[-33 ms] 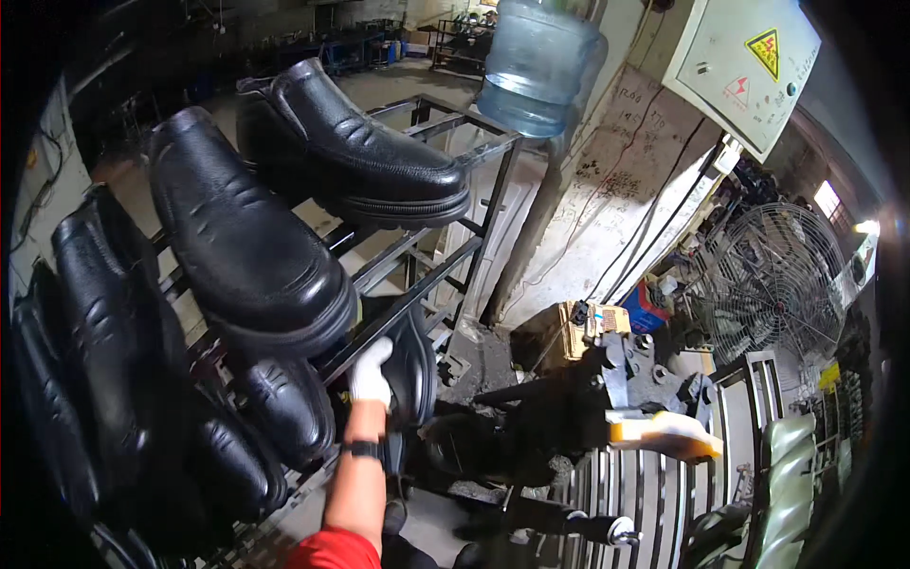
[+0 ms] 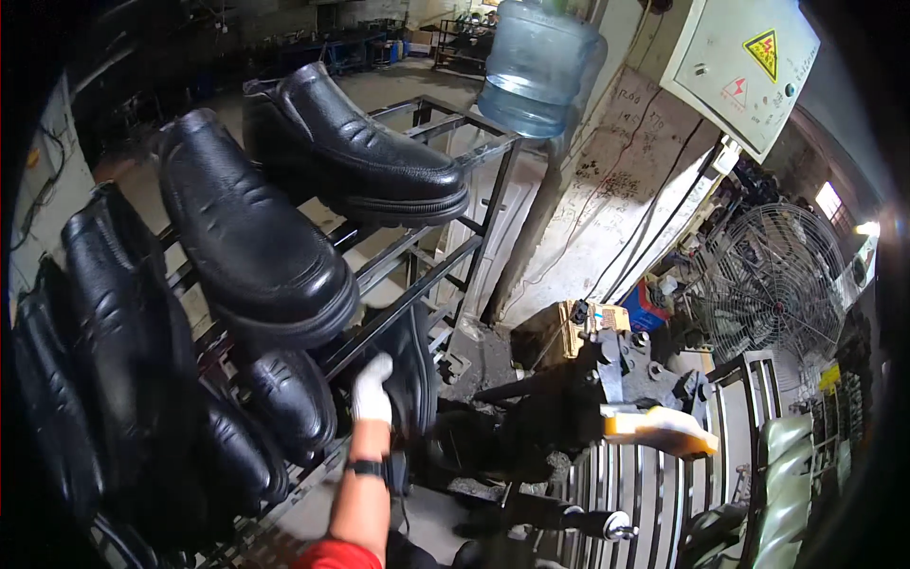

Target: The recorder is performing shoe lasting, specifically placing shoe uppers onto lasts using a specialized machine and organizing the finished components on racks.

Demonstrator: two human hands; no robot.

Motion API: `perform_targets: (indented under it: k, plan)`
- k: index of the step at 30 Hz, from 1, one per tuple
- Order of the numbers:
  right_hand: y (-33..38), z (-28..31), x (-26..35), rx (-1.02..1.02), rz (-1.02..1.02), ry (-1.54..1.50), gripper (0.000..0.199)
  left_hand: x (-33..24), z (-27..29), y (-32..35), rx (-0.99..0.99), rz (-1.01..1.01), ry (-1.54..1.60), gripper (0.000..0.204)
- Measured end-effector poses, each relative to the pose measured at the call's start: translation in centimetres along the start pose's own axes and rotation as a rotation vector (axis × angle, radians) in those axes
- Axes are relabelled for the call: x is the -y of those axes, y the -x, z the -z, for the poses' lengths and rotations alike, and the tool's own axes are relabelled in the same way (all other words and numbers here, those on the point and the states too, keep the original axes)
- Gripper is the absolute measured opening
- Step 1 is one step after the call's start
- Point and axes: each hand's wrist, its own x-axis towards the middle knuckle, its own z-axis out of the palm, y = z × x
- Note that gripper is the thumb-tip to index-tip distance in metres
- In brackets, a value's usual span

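Observation:
My left hand (image 2: 373, 391), in a white glove with a dark band at the wrist, reaches to the lower level of a metal rack (image 2: 398, 327). It is closed at the side of a black leather shoe (image 2: 409, 379), whose sole edge faces right; part of the fingers is hidden. Above it, a large black shoe (image 2: 256, 228) and another black shoe (image 2: 365, 156) rest on the top bars. More black shoes (image 2: 284, 389) stand to the left and below. My right hand is not in view.
A dark machine (image 2: 654, 370) with a yellow-and-white part (image 2: 659, 430) stands to the right, by a slatted metal frame (image 2: 607, 484). Behind are a blue water bottle (image 2: 536, 71), a grey electrical box (image 2: 744, 71), a cardboard box (image 2: 592, 327) and a caged fan (image 2: 777, 294).
My left hand has shifted slightly down, beside the same black shoe. The view has shifted a little; the top shoes look nearly the same.

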Motion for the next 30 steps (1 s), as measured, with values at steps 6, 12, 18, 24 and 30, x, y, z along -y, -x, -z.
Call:
perform_targets:
  k: [6,12,18,24,30]
  plan:
    - [7.1,-5.8,9.0,0.455,0.428,-0.092,0.088,0.6,7.9,23.3,-0.055,0.142,-0.185,0.037]
    - [16.5,-9.2,14.7,0.286,0.9,-0.193,0.119,-0.8,-0.4,40.8,0.048,0.537,-0.213,0.051]
    - [26.3,-3.1,19.0,-0.154,0.968,-0.26,0.099,8.6,0.2,43.2,0.556,0.435,-0.772,0.068]
    - [26.9,-0.2,20.8,-0.404,0.9,-0.351,0.079,9.2,-7.3,43.5,0.974,-0.67,-1.273,0.04]
    - [28.2,-1.9,25.8,-0.539,1.104,0.147,0.073,12.1,-6.3,42.2,0.519,-1.618,-2.013,0.049]
